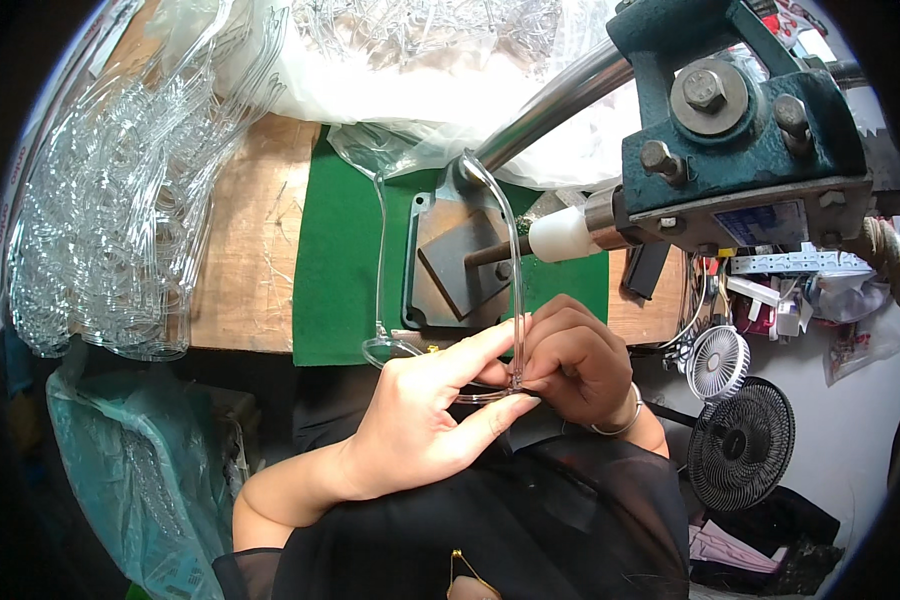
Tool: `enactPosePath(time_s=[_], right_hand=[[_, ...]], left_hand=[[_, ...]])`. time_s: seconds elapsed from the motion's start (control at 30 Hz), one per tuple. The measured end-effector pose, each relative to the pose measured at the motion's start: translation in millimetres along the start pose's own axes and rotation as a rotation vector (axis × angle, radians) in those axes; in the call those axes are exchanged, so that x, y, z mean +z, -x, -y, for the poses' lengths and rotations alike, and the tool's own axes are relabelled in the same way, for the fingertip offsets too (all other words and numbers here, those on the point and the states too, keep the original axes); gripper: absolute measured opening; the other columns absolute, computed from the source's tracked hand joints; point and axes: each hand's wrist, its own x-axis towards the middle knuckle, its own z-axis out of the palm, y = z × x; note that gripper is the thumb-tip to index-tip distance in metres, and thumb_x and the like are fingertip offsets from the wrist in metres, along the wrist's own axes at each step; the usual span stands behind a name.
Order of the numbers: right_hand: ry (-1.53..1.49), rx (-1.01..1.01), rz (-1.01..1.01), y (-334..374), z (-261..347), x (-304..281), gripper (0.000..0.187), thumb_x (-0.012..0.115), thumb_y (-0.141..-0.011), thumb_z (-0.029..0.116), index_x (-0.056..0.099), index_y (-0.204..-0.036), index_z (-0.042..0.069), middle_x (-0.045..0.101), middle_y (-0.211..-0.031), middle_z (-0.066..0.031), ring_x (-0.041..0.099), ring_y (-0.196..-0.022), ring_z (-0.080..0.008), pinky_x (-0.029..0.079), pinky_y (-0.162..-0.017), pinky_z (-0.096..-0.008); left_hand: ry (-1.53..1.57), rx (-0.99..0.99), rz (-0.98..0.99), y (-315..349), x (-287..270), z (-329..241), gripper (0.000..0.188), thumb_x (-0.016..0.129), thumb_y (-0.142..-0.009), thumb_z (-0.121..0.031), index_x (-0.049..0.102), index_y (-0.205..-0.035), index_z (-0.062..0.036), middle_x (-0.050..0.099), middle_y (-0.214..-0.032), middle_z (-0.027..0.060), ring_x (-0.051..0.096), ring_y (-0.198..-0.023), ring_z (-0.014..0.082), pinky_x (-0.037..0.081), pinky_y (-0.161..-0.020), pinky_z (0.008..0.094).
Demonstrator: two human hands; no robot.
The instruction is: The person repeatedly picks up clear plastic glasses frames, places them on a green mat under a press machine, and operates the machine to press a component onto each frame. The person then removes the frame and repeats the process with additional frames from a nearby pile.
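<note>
A clear plastic eyeglass frame [518, 265] is held close to my body, its two temples pointing away from me over a green mat [340, 265]. My left hand [410, 420] grips the frame front, thumb and fingers closing near the right-hand hinge corner. At that same corner my right hand [577, 365] is curled in a pinch against the frame. Whether a small part sits between the right fingertips is hidden. Past the hands, a metal base plate [425, 290] with a dark square plate [460, 255] rests on the mat.
A green hand press [750, 110] with a white-tipped ram [560, 236] juts in from the right. Many clear frames [120, 220] are heaped at left, with more in a plastic bag [370, 95] behind. A white fan [718, 363] and black fan [742, 443] stand at right; a teal bag [135, 470] lower left.
</note>
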Motion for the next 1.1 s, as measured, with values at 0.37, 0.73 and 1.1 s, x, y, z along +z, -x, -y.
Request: enactPosePath(time_s=[0.37, 0.73, 1.1], right_hand=[[-0.063, -0.022, -0.069, 2.4, -2.8, 2.8, 0.013, 0.068, -0.069, 0.004, 0.057, -0.075, 0.003, 0.060, -0.072, -0.0063, 0.055, -0.065, -0.0198, 0.045, -0.058, -0.0271], [-0.188, 0.019, -0.045, 0.4, -5.7, 1.6, 0.014, 0.069, -0.067, 0.004, 0.057, -0.073, 0.002, 0.060, -0.070, -0.0055, 0.055, -0.065, -0.0190, 0.044, -0.059, -0.0260], [-0.125, 0.198, -0.216, 17.5, -29.4, -3.1, 0.008, 0.056, -0.080, 0.005, 0.052, -0.074, 0.001, 0.056, -0.072, -0.0075, 0.053, -0.065, -0.0150, 0.042, -0.059, -0.0239]], left_hand=[[0.150, -0.029, 0.048, 0.0, -1.3, 5.1, 0.055, 0.066, -0.071, -0.004, 0.043, -0.120, 0.0050, 0.064, -0.087, 0.0099, 0.056, -0.084, 0.0088, 0.041, -0.079, 0.0232], [0.081, 0.035, 0.030, 0.1, -2.0, 4.0, 0.056, 0.066, -0.071, -0.004, 0.042, -0.120, 0.0053, 0.064, -0.086, 0.0105, 0.056, -0.082, 0.0090, 0.041, -0.078, 0.0223], [0.300, -0.016, -0.041, -3.3, 6.5, 13.1, 0.056, 0.063, -0.073, 0.000, 0.040, -0.124, 0.0010, 0.060, -0.080, 0.0049, 0.057, -0.074, 0.0074, 0.045, -0.070, 0.0211]])
